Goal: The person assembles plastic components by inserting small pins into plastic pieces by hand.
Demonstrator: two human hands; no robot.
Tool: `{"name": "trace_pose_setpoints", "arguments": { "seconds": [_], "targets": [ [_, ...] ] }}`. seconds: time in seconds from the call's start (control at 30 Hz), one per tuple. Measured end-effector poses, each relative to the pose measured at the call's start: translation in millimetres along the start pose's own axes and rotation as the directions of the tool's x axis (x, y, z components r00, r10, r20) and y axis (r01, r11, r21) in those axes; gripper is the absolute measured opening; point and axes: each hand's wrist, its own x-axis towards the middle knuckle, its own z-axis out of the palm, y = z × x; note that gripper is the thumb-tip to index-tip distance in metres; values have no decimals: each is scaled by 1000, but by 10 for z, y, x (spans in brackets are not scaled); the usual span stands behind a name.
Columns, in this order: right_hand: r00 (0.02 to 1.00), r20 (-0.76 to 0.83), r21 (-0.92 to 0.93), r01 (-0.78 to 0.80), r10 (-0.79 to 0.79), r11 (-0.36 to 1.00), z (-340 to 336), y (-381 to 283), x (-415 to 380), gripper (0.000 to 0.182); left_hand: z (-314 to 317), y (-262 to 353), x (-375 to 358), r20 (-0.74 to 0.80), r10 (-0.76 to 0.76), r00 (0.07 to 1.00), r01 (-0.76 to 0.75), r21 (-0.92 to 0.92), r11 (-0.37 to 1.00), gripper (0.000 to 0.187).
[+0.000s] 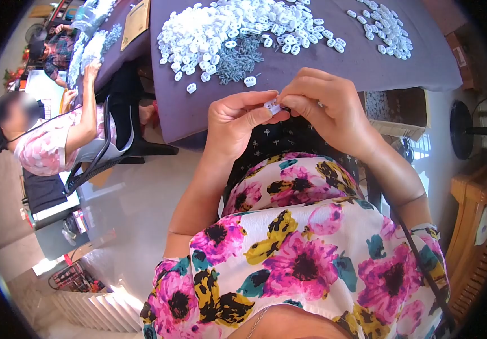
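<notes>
Between the thumb and fingers of my left hand (238,121) is a small white plastic piece (272,106) with openings in its face. My right hand (322,107) meets it from the right, thumb and forefinger pinched at the piece's edge; whatever sits between those fingertips is too small to make out. Both hands are just off the table's front edge, above my lap. Beyond them, a small pile of grey screw-like parts (238,59) lies against a large heap of white pieces (215,34). Two single white pieces (249,81) lie near the edge.
A second group of white pieces (387,28) is at the table's (322,68) back right. Below the edge stands an open box (396,113) with white pieces. A black fan (462,130) is at right. A seated person (57,135) works at left.
</notes>
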Motion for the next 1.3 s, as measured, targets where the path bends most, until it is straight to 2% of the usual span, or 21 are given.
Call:
{"name": "trace_pose_setpoints", "arguments": {
  "seconds": [0.07, 0.1, 0.17, 0.4, 0.57, 0.73, 0.8, 0.87, 0.9, 0.93, 0.97, 1.03, 1.07, 1.13, 1.17, 1.23, 1.27, 1.3],
  "targets": [
    [973, 25, 221, -230, 230, 948, 10, -20, -29, 5, -14, -33, 5, 8, 14, 1000, -14, 13, 1000, 24],
    [973, 28, 223, -230, 230, 947, 21, -21, -45, 5, -29, -49, -1, 16, 29, 999, -29, 28, 999, 24],
    [998, -22, 11, -56, 56, 998, 43, -16, -84, 6, -60, -82, -9, -6, 36, 999, -36, 39, 999, 24],
    [992, -111, -45, 53, -57, 998, 78, -24, -80, 11, -28, 9, 16, -1, 76, 997, -76, 35, 996, 24],
    [965, -137, -202, 193, -223, 960, 86, -13, -69, 18, 3, 17, 21, 0, 49, 999, -49, -46, 998, 25],
    [970, -109, -246, 185, -217, 951, 115, 10, -88, 18, -29, -9, 22, -15, 51, 999, -51, -15, 999, 24],
    [970, -104, -258, 187, -220, 948, 108, -5, -104, 16, -38, -28, 31, -21, 85, 996, -83, 67, 994, 23],
    [1000, 4, -72, -11, 11, 997, 78, -41, -131, 11, -33, -4, 44, -54, 85, 995, -83, 27, 996, 23],
    [995, 83, 21, -63, 61, 998, 119, -6, -182, 9, -33, 27, 55, -86, 84, 993, -85, -13, 996, 22],
    [981, 166, 110, -120, 101, 987, 179, 42, -244, 6, -40, 80, 77, -106, 106, 989, -104, 26, 994, 22],
    [972, 200, 93, -142, 122, 985, 208, 35, -288, 5, -40, 96, 109, -106, 110, 988, -107, 27, 994, 22],
    [997, 77, -18, -25, 27, 1000, 67, 43, -202, 6, -55, 108, 108, -41, 107, 993, -107, 0, 994, 22],
    [953, -35, 201, -288, 301, 936, -6, -17, -189, 9, -31, 76, 97, -42, 109, 993, -109, -1, 994, 23],
    [930, -251, 124, -245, 269, 962, -244, 1, -67, 13, -27, 76, 69, -20, 42, 999, -42, -2, 999, 22],
    [946, -277, -52, -191, 169, 980, -368, 83, -47, 13, -11, 79, 61, -40, 40, 998, -39, 26, 999, 20],
    [958, -284, -379, -136, 25, 915, -567, 316, -27, 19, -25, 69, 65, -34, 47, 998, -47, 1, 999, 20],
    [960, -279, -381, -133, 23, 915, -623, 451, -31, 19, -33, 64, 62, -31, 52, 998, -52, -19, 998, 19],
    [967, -255, -501, -134, 2, 855, -671, 598, -45, 18, -29, 65, 62, -32, 56, 998, -56, -20, 998, 19]
  ]
}}
